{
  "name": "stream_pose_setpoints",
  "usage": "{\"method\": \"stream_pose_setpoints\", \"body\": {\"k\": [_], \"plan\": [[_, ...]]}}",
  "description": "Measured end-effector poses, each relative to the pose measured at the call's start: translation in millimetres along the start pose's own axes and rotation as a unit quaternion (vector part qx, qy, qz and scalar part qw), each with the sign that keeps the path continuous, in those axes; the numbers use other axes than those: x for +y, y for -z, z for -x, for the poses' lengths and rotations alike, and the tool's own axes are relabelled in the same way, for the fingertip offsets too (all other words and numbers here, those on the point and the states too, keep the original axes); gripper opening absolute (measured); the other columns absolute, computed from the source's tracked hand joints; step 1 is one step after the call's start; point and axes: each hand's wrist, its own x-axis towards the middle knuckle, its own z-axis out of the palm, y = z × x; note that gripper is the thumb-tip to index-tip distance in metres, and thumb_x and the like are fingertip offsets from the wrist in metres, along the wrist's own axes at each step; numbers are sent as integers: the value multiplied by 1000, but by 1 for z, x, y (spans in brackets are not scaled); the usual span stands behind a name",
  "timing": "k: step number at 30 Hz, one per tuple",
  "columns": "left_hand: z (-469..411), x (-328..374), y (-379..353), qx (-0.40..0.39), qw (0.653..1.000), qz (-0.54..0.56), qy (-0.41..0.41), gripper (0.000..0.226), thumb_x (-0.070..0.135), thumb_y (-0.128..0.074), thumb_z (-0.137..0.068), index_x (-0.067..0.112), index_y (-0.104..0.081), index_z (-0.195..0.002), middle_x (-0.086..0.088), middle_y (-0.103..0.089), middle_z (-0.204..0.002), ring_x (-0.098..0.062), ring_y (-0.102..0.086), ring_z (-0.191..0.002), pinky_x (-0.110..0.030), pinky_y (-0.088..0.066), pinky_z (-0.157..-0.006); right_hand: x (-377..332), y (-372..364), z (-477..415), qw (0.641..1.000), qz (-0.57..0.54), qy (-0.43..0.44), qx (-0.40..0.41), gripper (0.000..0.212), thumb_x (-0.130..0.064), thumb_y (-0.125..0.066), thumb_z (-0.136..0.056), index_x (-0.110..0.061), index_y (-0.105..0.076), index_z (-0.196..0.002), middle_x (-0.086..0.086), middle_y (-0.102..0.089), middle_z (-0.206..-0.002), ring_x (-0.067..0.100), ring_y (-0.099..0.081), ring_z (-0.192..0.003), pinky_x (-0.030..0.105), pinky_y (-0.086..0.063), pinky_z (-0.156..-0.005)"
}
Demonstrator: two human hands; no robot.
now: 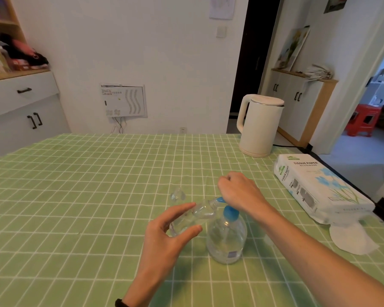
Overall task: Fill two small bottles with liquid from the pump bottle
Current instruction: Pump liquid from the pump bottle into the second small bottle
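Observation:
A clear pump bottle [226, 238] with a blue pump head stands upright on the green checked tablecloth [75, 196], near the table's middle. My right hand [239, 191] rests on top of the blue pump, fingers curled. My left hand [169, 231] grips a small clear bottle [197, 214], tilted with its open neck right at the blue spout. Another small clear item [177, 194], possibly the second bottle or a cap, lies on the cloth just behind.
A white electric kettle [259, 125] stands at the far right of the table. A pack of tissue paper [319, 187] lies at the right edge, with a loose white tissue [353, 240] in front of it. Cabinets line the walls.

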Motion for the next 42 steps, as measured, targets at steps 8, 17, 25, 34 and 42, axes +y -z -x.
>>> {"method": "stream_pose_setpoints", "body": {"k": [8, 17, 25, 34, 42], "plan": [[0, 5, -1, 7, 1000, 2, 1, 49, 36, -91, -73, 51, -75, -117, 24, -77, -119, 1, -70, -118, -20, -51, -99, 2, -3, -4, 1000, -12, 1, 0, 24, -27, -42, -100, -19, -46, -77, -2, -51, -70, 19, -45, -65, 38, -37, -68], [1, -2, -2, 7, 1000, 1, 12, 50, 20, -92, -77, 46, -77, -116, 21, -78, -118, -1, -70, -118, -21, -50, -100, 6, -11, 0, 1000, -6, -6, -1, 24, -22, -43, -98, -17, -47, -76, 1, -57, -77, 22, -49, -70, 38, -38, -69], [2, 4, -3, 13, 1000, -1, 12, 49, 10, -92, -76, 38, -80, -114, 21, -80, -114, 1, -72, -114, -7, -49, -95, 2, -6, -3, 1000, -9, -1, 18, 25, -27, -42, -99, -18, -47, -77, 0, -55, -73, 21, -48, -68, 39, -39, -71], [1, 6, -2, 14, 1000, 16, 21, 48, 15, -92, -76, 41, -80, -114, 22, -80, -115, 2, -72, -114, -10, -51, -95, 2, -7, -3, 1000, -9, 3, 22, 24, -24, -44, -98, -17, -45, -75, 0, -53, -71, 21, -45, -66, 37, -35, -64], [3, 1, -3, 14, 999, 12, 32, 48, 17, -93, -75, 40, -80, -115, 20, -80, -116, -1, -72, -116, -20, -54, -101, 6, -13, 1, 1000, -6, -5, 19, 23, -21, -44, -98, -16, -45, -76, 0, -53, -73, 22, -45, -68, 37, -35, -66]]}}
